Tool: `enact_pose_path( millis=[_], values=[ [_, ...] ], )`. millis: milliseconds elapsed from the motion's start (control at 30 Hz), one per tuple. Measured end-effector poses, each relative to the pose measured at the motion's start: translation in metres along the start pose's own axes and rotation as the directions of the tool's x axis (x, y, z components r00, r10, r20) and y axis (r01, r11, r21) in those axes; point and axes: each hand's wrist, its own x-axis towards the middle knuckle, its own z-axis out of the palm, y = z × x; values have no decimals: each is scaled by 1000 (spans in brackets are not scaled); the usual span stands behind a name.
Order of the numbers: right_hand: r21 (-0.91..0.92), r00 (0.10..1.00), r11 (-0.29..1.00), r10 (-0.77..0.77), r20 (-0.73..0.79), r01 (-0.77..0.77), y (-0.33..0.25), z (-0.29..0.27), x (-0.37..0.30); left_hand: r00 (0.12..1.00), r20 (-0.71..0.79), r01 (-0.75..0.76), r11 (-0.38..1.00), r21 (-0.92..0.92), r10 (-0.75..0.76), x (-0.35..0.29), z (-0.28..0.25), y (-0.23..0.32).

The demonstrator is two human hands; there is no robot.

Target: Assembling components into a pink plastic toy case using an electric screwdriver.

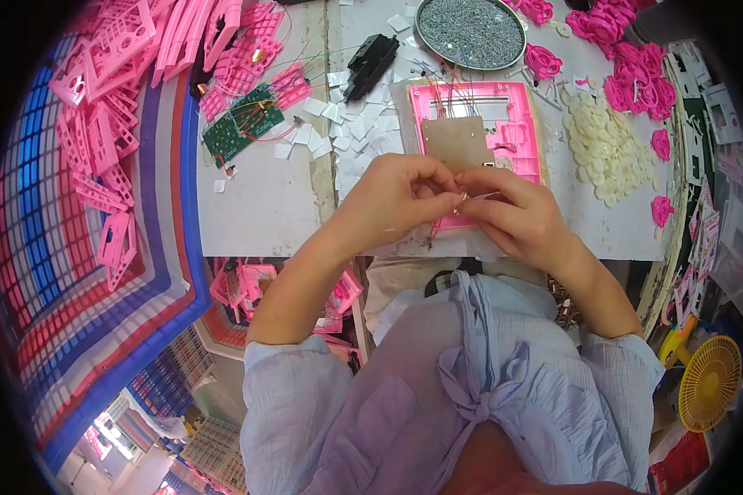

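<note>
My left hand (406,200) and my right hand (520,213) meet in front of the near edge of a pink plastic housing (527,124), fingers pinched together. Between the fingertips shows a small copper-coloured metal piece (461,198); both hands appear to grip it, though the fingers cover much of it. Inside the housing lies a tan flat board (454,142), with several thin coloured wires (462,101) running up from it. The housing rests on the white work surface, its near part hidden behind my hands.
Left of the housing lie scattered white squares (359,125), a black block-shaped part (371,64) and a green circuit board (246,124). A round dish (419,35) of screws stands behind. Cream discs (607,148) and pink parts (640,78) are heaped right; pink frames (103,136) fill the left.
</note>
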Motion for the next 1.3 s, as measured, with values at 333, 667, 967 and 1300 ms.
enact_pose_path(
  millis=[333,667,967,1300],
  values=[
    [-285,998,957,59,4,-55,-4,7,1,694,-132,-455,573,681,708,-3,25,-23],
    [-422,952,901,206,227,-94,-22,-1,4,730,-163,-364,579,730,664,-6,31,-25],
    [-263,946,961,157,282,-82,-11,-17,0,400,-681,-243,787,567,614,-8,18,-35],
    [-478,932,877,209,296,-45,-25,-3,2,822,-412,-242,897,371,393,-64,42,-51]
  ],
)
